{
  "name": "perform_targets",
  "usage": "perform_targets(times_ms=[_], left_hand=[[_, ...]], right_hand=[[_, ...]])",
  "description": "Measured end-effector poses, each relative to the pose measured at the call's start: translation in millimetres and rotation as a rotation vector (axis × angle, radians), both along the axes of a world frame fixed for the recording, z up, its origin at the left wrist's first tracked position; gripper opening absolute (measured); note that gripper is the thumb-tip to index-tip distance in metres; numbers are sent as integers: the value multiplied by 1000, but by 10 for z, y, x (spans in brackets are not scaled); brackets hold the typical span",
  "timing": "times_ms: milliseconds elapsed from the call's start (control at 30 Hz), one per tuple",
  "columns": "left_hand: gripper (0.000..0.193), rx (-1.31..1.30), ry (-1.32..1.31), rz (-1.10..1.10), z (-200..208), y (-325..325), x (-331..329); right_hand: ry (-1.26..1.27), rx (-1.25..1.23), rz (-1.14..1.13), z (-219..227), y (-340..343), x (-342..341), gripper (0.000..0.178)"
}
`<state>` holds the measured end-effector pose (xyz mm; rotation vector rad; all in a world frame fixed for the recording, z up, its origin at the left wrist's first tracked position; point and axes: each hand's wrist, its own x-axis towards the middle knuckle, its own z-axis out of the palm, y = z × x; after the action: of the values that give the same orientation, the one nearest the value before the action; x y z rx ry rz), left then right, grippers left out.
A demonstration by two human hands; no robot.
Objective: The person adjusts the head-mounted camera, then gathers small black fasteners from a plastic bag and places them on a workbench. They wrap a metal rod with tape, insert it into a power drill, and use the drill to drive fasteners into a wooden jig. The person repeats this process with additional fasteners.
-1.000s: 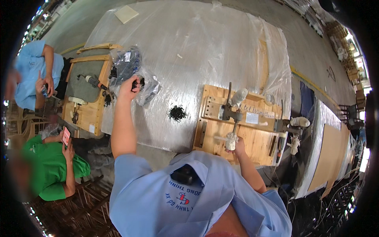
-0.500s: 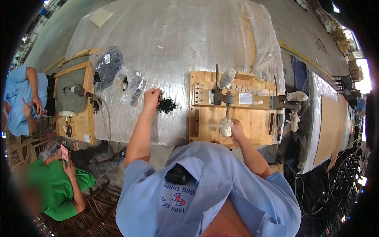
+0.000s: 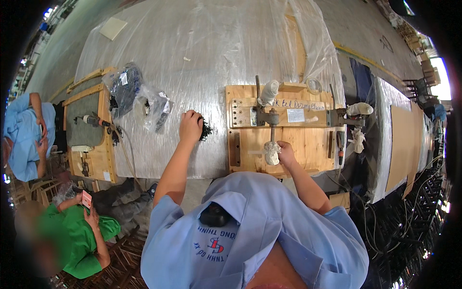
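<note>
My left hand [image 3: 191, 127] is curled, knuckles up, at the left side of a heap of small black pieces [image 3: 206, 131] on the plastic-covered table [image 3: 192, 161]. Its fingertips are hidden, so what they pinch does not show. My right hand [image 3: 287, 153] is closed on the right side of a white-wrapped handle [image 3: 272, 154]. That handle sits at the near end of a metal screw clamp [image 3: 272, 118], mounted on a wooden jig [image 3: 308, 144]. A second white-wrapped part [image 3: 269, 93] rises at the clamp's far side.
Plastic bags [image 3: 126, 86] with dark contents lie at the left, beside another wooden jig [image 3: 108, 159] with a power tool [image 3: 94, 120]. A tape roll [image 3: 314, 85] rests on my jig's far edge. Two people are at the left: one in blue [image 3: 24, 139], one in green [image 3: 82, 241] holding a phone.
My left hand has moved right and onto the edge of the black heap, covering part of it. My right hand stays at the wrapped handle. The view has shifted slightly.
</note>
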<state>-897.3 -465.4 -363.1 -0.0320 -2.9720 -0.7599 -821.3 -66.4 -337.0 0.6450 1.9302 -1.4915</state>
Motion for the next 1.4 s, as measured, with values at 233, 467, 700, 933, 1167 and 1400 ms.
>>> perform_targets(times_ms=[233,467,700,933,1167,1400], left_hand=[[21,147,58,26,195,-105,135],[22,171,74,229,-132,-427,59],[19,80,72,173,-188,-99,-331],[13,-13,-42,-91,-151,-48,-291],[12,171,180,-40,212,-123,-130],[15,208,537,620,934,-855,-560]], right_hand=[[-5,-30,-1,-58,38,13,34],[-10,-32,12,2,24,1,35],[-28,-13,-20,-1,12,5,34],[-22,-49,-14,-15,38,23,35],[-10,-67,-14,-33,45,20,36],[6,-30,-43,-68,49,73,35]])
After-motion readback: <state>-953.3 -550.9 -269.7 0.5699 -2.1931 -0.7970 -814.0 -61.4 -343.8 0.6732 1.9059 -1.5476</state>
